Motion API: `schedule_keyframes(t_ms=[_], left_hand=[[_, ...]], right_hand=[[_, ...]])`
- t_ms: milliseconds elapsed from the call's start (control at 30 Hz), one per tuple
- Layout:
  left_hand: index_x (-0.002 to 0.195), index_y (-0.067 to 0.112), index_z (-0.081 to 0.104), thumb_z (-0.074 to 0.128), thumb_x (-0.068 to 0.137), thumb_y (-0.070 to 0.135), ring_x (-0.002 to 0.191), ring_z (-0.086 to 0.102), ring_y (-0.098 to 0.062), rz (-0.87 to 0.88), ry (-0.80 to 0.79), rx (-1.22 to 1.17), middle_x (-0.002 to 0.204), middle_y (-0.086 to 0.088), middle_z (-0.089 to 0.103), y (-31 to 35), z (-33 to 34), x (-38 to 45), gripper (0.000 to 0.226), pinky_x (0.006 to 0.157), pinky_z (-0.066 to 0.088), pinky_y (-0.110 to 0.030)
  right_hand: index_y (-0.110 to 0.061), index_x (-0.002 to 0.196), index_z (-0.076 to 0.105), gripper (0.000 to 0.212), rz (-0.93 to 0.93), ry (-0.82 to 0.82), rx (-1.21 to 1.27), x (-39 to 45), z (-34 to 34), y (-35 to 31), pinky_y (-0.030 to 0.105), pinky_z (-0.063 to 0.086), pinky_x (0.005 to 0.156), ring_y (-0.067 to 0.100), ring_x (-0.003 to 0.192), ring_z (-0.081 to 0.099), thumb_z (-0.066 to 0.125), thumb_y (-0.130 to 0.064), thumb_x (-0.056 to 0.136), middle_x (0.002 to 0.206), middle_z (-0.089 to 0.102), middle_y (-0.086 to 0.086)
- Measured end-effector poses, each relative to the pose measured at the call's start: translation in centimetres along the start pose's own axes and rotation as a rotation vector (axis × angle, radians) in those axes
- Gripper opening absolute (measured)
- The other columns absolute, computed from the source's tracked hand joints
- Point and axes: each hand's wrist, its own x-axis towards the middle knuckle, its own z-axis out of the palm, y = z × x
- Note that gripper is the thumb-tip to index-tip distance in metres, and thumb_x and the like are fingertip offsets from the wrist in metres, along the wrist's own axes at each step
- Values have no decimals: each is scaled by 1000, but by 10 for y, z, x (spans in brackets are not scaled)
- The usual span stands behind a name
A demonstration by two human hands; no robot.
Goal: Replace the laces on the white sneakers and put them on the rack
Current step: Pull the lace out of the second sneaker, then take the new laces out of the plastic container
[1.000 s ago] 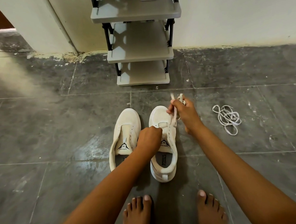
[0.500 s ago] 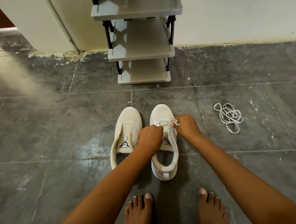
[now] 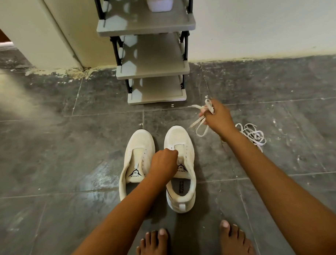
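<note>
Two white sneakers stand side by side on the grey floor, toes pointing away from me, neither with a lace through its eyelets. My left hand (image 3: 163,162) grips the tongue of the right sneaker (image 3: 181,172). The left sneaker (image 3: 137,161) lies untouched beside it. My right hand (image 3: 217,118) is raised to the right of the shoes and grips a bunched white lace (image 3: 202,121), its loops hanging free of the shoe. A second loose white lace (image 3: 252,135) lies in a tangle on the floor further right.
A grey shoe rack (image 3: 152,70) with black posts stands against the wall just beyond the sneakers; a pale plastic box (image 3: 160,2) sits on its upper shelf. My bare feet (image 3: 192,243) rest on the tiles in front of the shoes.
My right hand has pulled the lace out of the right sneaker and lifted it away up and to the right. My left hand has stayed on that shoe's tongue.
</note>
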Motion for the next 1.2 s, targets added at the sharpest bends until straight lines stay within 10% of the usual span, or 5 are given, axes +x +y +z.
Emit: schedule_keyframes(t_ms=[267,533,833,1200], left_hand=[[111,21,64,58,88,38,95,62,-19,-164,140,-348,106,0,68,-1,-23,10,29,79,52,-33],[104,14,68,60,89,20,82,59,-11,32,189,-594,97,-2,69,66,-34,42,18,71,40,-20],[101,17,69,60,89,20,82,58,-8,149,77,-544,97,3,68,116,-8,97,14,76,40,-18],[97,14,71,58,89,12,82,58,-5,221,76,-480,98,3,70,103,15,113,16,71,38,-7]], right_hand=[[-7,91,49,4,278,37,475,-19,-15,34,22,53,48,18,63,58,49,-3,94,78,61,9],[-8,86,50,10,356,193,541,-17,-73,71,22,52,46,20,63,56,49,-2,93,78,58,10],[-17,78,47,15,399,328,323,20,-124,133,38,52,64,27,72,62,53,-8,88,85,64,12],[-15,106,62,23,357,90,-136,51,-101,184,36,47,88,28,104,59,65,-24,85,106,66,7]])
